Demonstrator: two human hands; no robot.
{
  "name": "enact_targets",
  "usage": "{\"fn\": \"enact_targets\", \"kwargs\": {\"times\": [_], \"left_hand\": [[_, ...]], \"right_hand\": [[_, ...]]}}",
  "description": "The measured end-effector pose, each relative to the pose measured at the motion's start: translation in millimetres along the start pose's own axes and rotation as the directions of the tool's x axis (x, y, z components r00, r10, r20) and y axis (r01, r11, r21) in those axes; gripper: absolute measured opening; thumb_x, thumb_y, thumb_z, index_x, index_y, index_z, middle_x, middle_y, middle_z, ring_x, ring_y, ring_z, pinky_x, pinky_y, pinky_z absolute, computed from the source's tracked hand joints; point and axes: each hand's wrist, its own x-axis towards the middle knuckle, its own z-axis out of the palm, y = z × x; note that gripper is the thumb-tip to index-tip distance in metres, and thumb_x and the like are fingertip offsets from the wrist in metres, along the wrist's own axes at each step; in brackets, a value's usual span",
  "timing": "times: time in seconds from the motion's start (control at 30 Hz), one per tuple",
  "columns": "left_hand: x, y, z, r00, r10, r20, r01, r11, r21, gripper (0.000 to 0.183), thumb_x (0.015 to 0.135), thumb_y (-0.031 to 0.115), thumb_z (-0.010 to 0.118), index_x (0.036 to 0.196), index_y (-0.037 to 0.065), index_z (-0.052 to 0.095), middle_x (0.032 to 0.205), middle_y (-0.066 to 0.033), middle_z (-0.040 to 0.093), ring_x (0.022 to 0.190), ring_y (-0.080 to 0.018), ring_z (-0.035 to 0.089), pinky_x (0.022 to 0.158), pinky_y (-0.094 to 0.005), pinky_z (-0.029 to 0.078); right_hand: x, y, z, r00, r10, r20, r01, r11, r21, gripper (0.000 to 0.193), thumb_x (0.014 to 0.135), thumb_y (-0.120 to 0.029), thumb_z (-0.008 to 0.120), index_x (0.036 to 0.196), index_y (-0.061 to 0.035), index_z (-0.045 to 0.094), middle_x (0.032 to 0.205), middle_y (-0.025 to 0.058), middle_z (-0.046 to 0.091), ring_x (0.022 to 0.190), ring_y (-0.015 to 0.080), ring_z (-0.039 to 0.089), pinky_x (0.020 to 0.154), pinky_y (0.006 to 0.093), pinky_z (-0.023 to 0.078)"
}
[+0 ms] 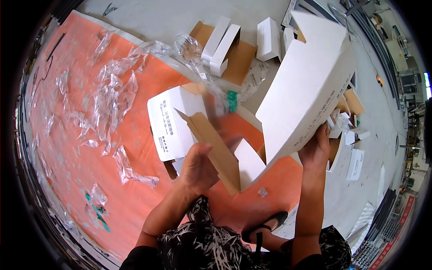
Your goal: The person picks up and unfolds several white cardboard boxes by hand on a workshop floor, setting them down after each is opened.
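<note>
A large white cardboard box, partly unfolded with an end flap standing out, is held slantwise between my two hands. My right hand grips its lower right side, thumb against the printed face and the other fingers hidden behind. My left hand is closed at the near left end, by the brown inside of a flap, its thumb raised and most fingers hidden behind the board. Just beyond my left hand, another white printed box rests on the orange sheet; its right side is blurred.
Crumpled clear plastic wrap litters the orange sheet. Several opened white boxes lie at the far side, with more cardboard pieces to the right. A green strap piece is at lower left. My shoe shows below.
</note>
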Motion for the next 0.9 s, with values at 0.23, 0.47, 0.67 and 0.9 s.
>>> {"fn": "enact_targets", "kwargs": {"times": [0.23, 0.47, 0.67, 0.9], "left_hand": [[-10, 33, 11, 0.682, 0.698, 0.219, -0.692, 0.518, 0.504, 0.098, 0.073, 0.025, 0.072, 0.147, 0.009, 0.010, 0.141, -0.0223, 0.033, 0.134, -0.0331, 0.031, 0.111, -0.0502, 0.024], [-33, 82, 53, 0.349, 0.793, 0.499, -0.905, 0.147, 0.400, 0.093, 0.076, 0.023, 0.070, 0.147, 0.008, 0.011, 0.139, -0.0228, 0.035, 0.134, -0.0390, 0.030, 0.110, -0.0548, 0.024], [-16, 68, 37, 0.545, 0.756, 0.362, -0.832, 0.436, 0.342, 0.073, 0.077, 0.007, 0.059, 0.143, 0.006, 0.027, 0.129, -0.0210, 0.046, 0.125, -0.0355, 0.042, 0.107, -0.0566, 0.030], [-12, 55, 58, 0.733, 0.615, 0.290, -0.676, 0.706, 0.211, 0.070, 0.080, 0.015, 0.055, 0.142, 0.009, 0.024, 0.128, -0.0143, 0.042, 0.124, -0.0309, 0.042, 0.105, -0.0584, 0.034]], "right_hand": [[-7, 28, -4, 0.880, 0.230, -0.415, -0.414, 0.799, -0.436, 0.040, 0.088, -0.017, 0.062, 0.123, -0.0020, 0.050, 0.118, 0.0087, 0.058, 0.110, 0.0195, 0.055, 0.093, 0.0355, 0.044], [21, -11, -64, 0.895, -0.075, -0.439, 0.044, 0.996, -0.079, 0.028, 0.091, -0.020, 0.058, 0.112, -0.0019, 0.058, 0.106, 0.0080, 0.062, 0.097, 0.0163, 0.057, 0.085, 0.0311, 0.044], [-6, -73, 41, 0.866, -0.481, -0.136, 0.261, 0.667, -0.698, 0.024, 0.093, -0.020, 0.052, 0.106, -0.0011, 0.059, 0.109, 0.0116, 0.062, 0.097, 0.0171, 0.057, 0.086, 0.0319, 0.044], [-30, 9, 116, 0.822, 0.119, 0.556, 0.566, -0.077, -0.821, 0.074, 0.068, -0.026, 0.078, 0.130, -0.0036, 0.047, 0.119, 0.0160, 0.056, 0.113, 0.0366, 0.051, 0.098, 0.0447, 0.038]]}}
